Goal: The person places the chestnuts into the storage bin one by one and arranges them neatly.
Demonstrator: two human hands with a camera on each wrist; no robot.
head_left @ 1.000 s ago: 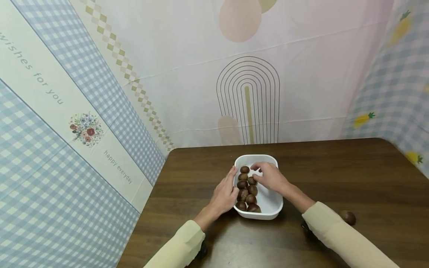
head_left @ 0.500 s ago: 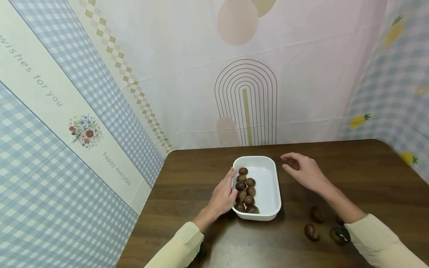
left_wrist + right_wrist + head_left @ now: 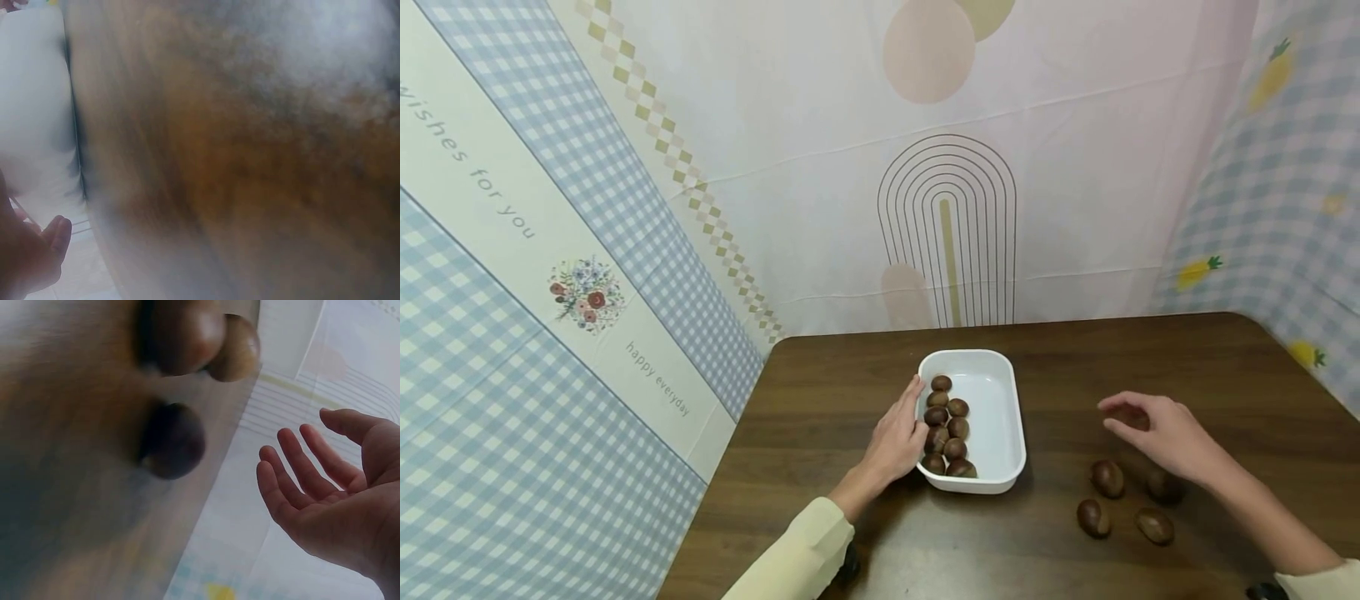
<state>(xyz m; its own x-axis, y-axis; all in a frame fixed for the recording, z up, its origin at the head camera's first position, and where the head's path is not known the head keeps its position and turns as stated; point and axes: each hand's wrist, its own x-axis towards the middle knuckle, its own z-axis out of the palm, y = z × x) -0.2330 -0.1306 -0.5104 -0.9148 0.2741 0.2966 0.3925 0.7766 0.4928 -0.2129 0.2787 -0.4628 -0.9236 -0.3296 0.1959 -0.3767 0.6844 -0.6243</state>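
Observation:
A white rectangular dish (image 3: pixel 1017 417) stands on the table with several brown chestnuts (image 3: pixel 955 448) lined up in two rows along its left side. My left hand (image 3: pixel 893 435) rests against the dish's left wall, fingers extended along it and the thumb at the rim. Off to the right, my right hand (image 3: pixel 1168 433) hovers above the table with loosely bent fingers and nothing in its grasp. Below it lie several loose chestnuts (image 3: pixel 1107 479). In the right wrist view, the palm of the right hand (image 3: pixel 337 494) faces up, apart from a dark chestnut (image 3: pixel 175 440).
The brown wooden table (image 3: pixel 835 375) reaches back to a pale printed cloth (image 3: pixel 820 208). Blue checked cloth (image 3: pixel 490 375) hangs along the left side, and another with pineapples (image 3: pixel 1247 217) on the right.
My right hand has left the chestnuts in the dish and moved right, over the loose ones, which its arm partly hid before. My left hand stays at the dish.

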